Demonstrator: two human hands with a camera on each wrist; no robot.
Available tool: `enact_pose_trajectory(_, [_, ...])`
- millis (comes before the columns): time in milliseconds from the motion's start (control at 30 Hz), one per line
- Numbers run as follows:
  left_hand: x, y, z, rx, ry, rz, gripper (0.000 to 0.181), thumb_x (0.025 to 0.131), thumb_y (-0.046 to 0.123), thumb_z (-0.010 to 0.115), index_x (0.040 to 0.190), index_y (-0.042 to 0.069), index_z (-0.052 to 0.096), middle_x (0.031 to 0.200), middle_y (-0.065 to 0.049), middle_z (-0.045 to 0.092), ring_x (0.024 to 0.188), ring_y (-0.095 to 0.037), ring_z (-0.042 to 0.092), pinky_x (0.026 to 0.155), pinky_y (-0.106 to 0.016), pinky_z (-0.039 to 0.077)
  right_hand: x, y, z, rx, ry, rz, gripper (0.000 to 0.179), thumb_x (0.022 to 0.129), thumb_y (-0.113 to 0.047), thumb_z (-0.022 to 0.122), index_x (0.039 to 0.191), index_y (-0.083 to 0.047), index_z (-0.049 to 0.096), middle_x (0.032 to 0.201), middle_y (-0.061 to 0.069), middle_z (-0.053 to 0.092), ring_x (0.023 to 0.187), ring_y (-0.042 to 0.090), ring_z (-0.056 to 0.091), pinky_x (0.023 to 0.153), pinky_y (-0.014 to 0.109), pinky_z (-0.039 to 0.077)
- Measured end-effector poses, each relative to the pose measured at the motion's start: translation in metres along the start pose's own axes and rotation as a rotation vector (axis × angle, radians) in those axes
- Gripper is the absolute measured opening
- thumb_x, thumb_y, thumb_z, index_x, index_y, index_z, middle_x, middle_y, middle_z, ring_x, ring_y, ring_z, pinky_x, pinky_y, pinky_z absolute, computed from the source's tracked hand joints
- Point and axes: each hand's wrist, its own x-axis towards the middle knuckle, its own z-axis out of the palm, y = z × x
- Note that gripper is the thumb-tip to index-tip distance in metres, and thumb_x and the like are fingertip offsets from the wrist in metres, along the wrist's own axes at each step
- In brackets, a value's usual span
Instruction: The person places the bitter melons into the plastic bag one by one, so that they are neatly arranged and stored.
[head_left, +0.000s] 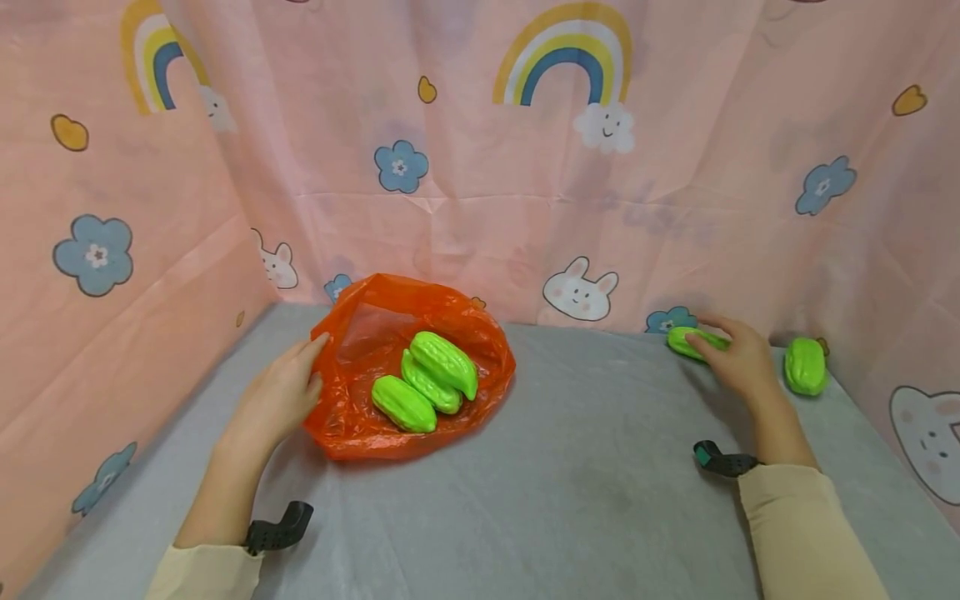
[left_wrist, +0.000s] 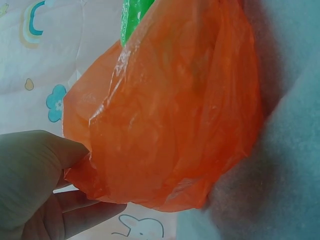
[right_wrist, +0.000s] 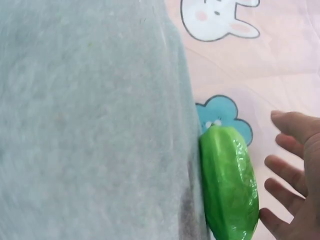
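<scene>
My left hand pinches the left rim of an orange plastic bag between thumb and fingers. The bag's mouth is spread wide, and 3 glossy green bitter melons lie inside. At the back right, my right hand is at another bitter melon. In the right wrist view that bitter melon lies along the table's back edge, and the fingers are spread apart beside it, not curled round it. From the left wrist, the bag hides most of its contents.
One more green bitter melon sits at the far right, near the corner. Grey cloth covers the table. Pink printed curtains stand close behind and at both sides. Each wrist wears a black camera mount.
</scene>
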Motion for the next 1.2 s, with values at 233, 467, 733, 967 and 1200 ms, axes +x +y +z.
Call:
enact_pose_trajectory(233, [0.000, 0.003, 0.000, 0.004, -0.012, -0.005, 0.057, 0.098, 0.006, 0.051, 0.153, -0.001, 0.039, 0.151, -0.030, 0.046, 0.137, -0.050, 0.047, 0.110, -0.066, 0.041, -0.001, 0.003, 0.001, -0.007, -0.022, 0.014, 0.057, 0.102, -0.037, 0.057, 0.141, 0.004, 0.053, 0.143, 0.038, 0.049, 0.131, 0.059, 0.043, 0.101, 0.073, 0.038])
enact_pose_trajectory(467, [-0.001, 0.003, 0.000, 0.001, -0.007, -0.008, 0.056, 0.098, 0.006, 0.051, 0.153, -0.001, 0.039, 0.150, -0.030, 0.047, 0.136, -0.049, 0.048, 0.110, -0.066, 0.042, -0.001, 0.012, 0.003, -0.021, -0.008, -0.011, 0.057, 0.100, -0.035, 0.061, 0.141, 0.004, 0.054, 0.141, 0.037, 0.052, 0.130, 0.058, 0.045, 0.102, 0.073, 0.038])
enact_pose_trajectory(733, [-0.001, 0.004, 0.000, -0.002, 0.002, -0.006, 0.056, 0.098, 0.006, 0.051, 0.153, -0.001, 0.039, 0.149, -0.029, 0.048, 0.135, -0.048, 0.049, 0.109, -0.065, 0.043, -0.002, 0.016, 0.005, -0.040, -0.027, 0.010, 0.059, 0.101, -0.038, 0.060, 0.140, 0.005, 0.053, 0.141, 0.039, 0.050, 0.130, 0.059, 0.044, 0.103, 0.073, 0.037])
enact_pose_trajectory(967, [-0.001, 0.004, 0.000, -0.005, 0.000, -0.002, 0.056, 0.098, 0.005, 0.051, 0.153, -0.002, 0.039, 0.149, -0.029, 0.048, 0.135, -0.049, 0.048, 0.110, -0.065, 0.043, -0.002, 0.017, 0.004, -0.063, -0.054, 0.045, 0.060, 0.101, -0.040, 0.058, 0.141, 0.004, 0.052, 0.142, 0.039, 0.048, 0.130, 0.060, 0.043, 0.104, 0.073, 0.035])
enact_pose_trajectory(1200, [0.000, 0.002, 0.000, -0.003, -0.002, -0.003, 0.056, 0.098, 0.005, 0.050, 0.153, -0.002, 0.039, 0.149, -0.030, 0.048, 0.136, -0.049, 0.048, 0.110, -0.065, 0.042, -0.001, 0.019, 0.005, -0.070, -0.058, 0.024, 0.055, 0.099, -0.032, 0.063, 0.138, 0.006, 0.055, 0.138, 0.038, 0.052, 0.127, 0.058, 0.047, 0.102, 0.072, 0.038])
